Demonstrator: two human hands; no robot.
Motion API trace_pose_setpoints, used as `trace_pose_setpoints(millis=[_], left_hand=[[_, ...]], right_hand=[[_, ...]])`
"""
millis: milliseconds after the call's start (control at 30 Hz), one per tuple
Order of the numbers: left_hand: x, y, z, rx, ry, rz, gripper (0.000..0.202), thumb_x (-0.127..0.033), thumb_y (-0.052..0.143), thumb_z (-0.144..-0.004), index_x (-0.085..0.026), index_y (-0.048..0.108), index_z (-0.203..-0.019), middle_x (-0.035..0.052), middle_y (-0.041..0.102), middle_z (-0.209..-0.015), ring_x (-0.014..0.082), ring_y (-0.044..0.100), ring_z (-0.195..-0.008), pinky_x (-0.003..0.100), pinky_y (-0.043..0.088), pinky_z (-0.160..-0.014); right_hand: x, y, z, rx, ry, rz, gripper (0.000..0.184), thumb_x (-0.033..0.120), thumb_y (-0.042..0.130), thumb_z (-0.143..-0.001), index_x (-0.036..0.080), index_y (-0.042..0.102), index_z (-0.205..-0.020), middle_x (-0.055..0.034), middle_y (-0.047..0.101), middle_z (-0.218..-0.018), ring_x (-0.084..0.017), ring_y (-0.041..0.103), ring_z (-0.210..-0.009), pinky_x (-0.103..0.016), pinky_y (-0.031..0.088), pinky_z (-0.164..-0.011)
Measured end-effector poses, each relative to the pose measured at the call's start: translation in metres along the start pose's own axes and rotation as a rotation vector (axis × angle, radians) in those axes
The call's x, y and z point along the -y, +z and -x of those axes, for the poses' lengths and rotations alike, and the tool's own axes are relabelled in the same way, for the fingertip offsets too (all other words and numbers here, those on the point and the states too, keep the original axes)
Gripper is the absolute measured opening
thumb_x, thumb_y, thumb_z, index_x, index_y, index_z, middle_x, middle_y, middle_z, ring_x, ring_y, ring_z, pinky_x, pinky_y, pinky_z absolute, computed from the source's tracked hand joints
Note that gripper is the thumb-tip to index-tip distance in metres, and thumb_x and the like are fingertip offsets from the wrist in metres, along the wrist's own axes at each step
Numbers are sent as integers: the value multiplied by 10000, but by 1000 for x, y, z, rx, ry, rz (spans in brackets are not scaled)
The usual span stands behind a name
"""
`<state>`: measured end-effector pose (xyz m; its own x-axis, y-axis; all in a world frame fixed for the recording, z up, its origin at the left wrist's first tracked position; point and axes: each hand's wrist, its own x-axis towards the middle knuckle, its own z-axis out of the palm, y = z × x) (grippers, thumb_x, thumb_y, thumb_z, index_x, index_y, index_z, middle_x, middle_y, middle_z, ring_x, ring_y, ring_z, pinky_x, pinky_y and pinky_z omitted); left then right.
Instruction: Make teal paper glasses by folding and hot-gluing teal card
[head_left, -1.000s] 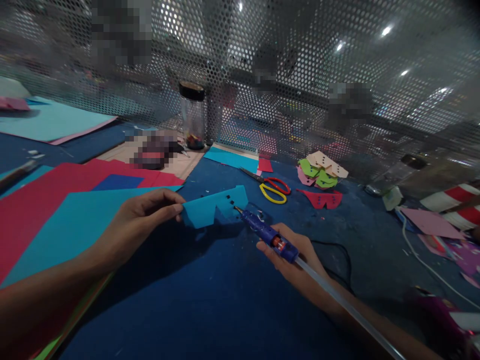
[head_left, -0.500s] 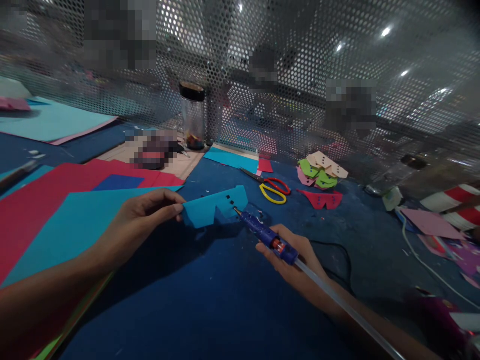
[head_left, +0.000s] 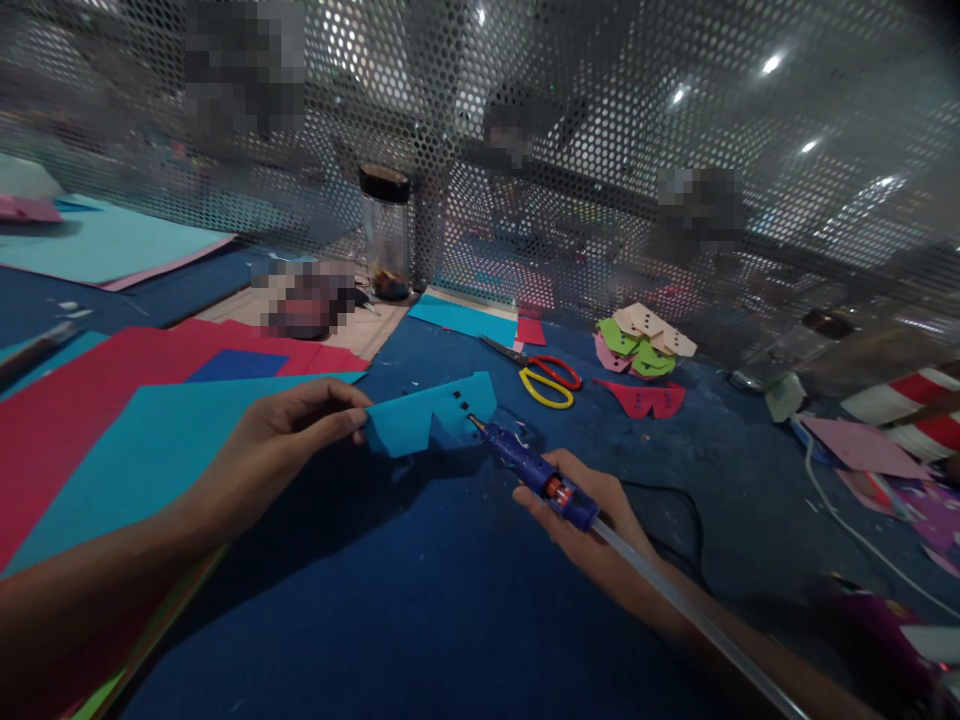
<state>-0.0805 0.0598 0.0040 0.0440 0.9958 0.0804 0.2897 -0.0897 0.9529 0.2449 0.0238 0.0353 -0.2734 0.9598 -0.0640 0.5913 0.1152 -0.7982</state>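
Between thumb and fingers, my left hand [head_left: 304,425] pinches the left end of a blue paper cutout [head_left: 401,425], folded along its top and notched below. Small dark squares sit on its right half. My right hand [head_left: 592,510] is wrapped around a blue glue gun [head_left: 525,462] with a long clear glue stick coming out of its back. The gun's metal tip is at the right half of the cutout, close to the dark squares; whether it touches the paper I cannot tell.
Scissors [head_left: 544,375] with red and yellow handles lie beyond the cutout. Farther right are a red cutout [head_left: 649,400] and a pile of green, pink and cream cutouts [head_left: 641,340]. Coloured sheets [head_left: 127,440] cover the left side. A lidded jar [head_left: 388,235] stands by the perforated metal screen [head_left: 585,200].
Hardly anything differs. Both hands, the blue cutout and the glue gun keep nearly the same place, with the gun's tip shifted very slightly.
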Motion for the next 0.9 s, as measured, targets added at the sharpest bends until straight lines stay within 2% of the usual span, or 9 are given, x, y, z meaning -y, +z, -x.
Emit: trace_pose_setpoints(millis=[200,400,567,767,900], left_hand=[[1,0,0,3,12,-2,208,-408,677,-933,-200,681,-944,-4,672,-842,183,604,-852,291,459,-797],[2,0,0,6,6,-8,194,-423,677,-949,-230,679,-945,-26,668,-856,162,596,-869,263,437,-815],[3,1,-1,-13,-34,-22,209,-455,704,-921,-250,683,-958,-37,663,-846,163,591,-873,253,433,-809],[-3,4,0,1,-40,-82,261,-495,703,-890,-242,709,-954,-11,688,-849,186,622,-855,282,469,-804],[-9,5,1,40,-39,-113,308,-522,668,-900,-228,707,-984,20,718,-895,217,657,-882,331,496,-849]], right_hand=[[1,0,-1,2,6,14,297,506,622,-929,210,595,-930,27,548,-663,-123,491,-559,-241,368,-512],[-1,2,1,8,-37,23,205,411,641,-909,207,619,-911,29,573,-671,-122,514,-581,-236,384,-546],[-11,11,2,36,-111,53,128,323,681,-884,208,652,-932,19,648,-734,-129,580,-647,-225,399,-586],[-21,18,2,63,-181,51,91,248,678,-878,209,651,-956,30,668,-753,-118,581,-643,-219,398,-611],[-26,22,2,75,-235,89,109,230,674,-865,203,637,-964,28,658,-758,-118,568,-639,-221,389,-612]])
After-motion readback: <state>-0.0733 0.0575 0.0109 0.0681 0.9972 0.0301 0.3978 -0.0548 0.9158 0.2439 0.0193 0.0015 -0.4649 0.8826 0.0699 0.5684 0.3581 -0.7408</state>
